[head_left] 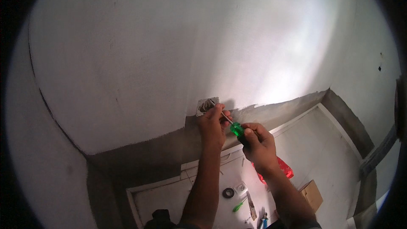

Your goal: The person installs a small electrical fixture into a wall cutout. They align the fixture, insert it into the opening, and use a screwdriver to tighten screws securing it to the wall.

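A square wall box (pixel 202 107) with a pale metal frame is set in the wall in front of me, and wires show inside its round opening. My right hand (pixel 259 146) is wrapped round the green handle of a screwdriver (pixel 237 129), whose shaft slants up and left toward the box. At the lower right side of the frame, my left hand (pixel 213 127) has its fingers closed round the front of the shaft. These fingers hide part of the frame, and the screwdriver's tip is hard to make out.
On the floor below lie a black tape roll (pixel 228 193), a white socket (pixel 240 187), a small green screwdriver (pixel 238 207), a long flat tool (pixel 252 207) and blue-handled pliers (pixel 265 221). A red bag (pixel 285 168) and a cardboard box (pixel 312 195) are beside my right forearm.
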`<state>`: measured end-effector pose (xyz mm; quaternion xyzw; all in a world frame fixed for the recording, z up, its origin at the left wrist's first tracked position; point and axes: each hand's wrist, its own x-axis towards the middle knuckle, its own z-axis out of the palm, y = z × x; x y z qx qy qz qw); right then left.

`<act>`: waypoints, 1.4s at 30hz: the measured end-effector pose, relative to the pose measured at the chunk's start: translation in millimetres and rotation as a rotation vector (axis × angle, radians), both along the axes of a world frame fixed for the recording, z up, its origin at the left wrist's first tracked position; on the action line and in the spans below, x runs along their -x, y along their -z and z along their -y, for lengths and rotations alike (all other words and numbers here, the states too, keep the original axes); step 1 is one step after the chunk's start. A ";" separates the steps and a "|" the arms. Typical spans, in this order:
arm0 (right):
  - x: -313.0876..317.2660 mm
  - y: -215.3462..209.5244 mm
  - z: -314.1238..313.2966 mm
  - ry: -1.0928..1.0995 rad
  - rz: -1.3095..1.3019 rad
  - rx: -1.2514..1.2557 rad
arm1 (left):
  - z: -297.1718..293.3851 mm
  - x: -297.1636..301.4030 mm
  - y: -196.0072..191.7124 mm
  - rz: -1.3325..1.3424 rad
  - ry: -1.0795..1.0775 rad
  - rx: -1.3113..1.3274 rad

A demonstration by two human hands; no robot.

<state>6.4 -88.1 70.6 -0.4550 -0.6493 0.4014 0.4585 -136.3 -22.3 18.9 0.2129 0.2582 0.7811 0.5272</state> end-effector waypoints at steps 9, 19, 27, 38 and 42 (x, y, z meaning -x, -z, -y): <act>-14.3 -17.0 -2.1 -0.131 0.423 -0.260 | 8.0 -14.0 0.7 0.008 -0.069 -0.076; -165.4 115.2 -23.1 -0.176 0.687 -0.077 | 27.2 -80.9 82.0 -0.577 0.429 0.184; -303.7 335.5 6.8 -0.168 0.956 0.425 | 32.6 -115.7 340.7 -1.106 0.573 0.598; -333.8 416.2 30.4 -0.107 0.898 0.527 | 149.1 -176.9 404.6 -1.590 0.816 0.573; -361.5 433.9 17.3 -0.004 0.781 0.431 | 151.7 -183.2 413.5 -1.557 0.829 0.590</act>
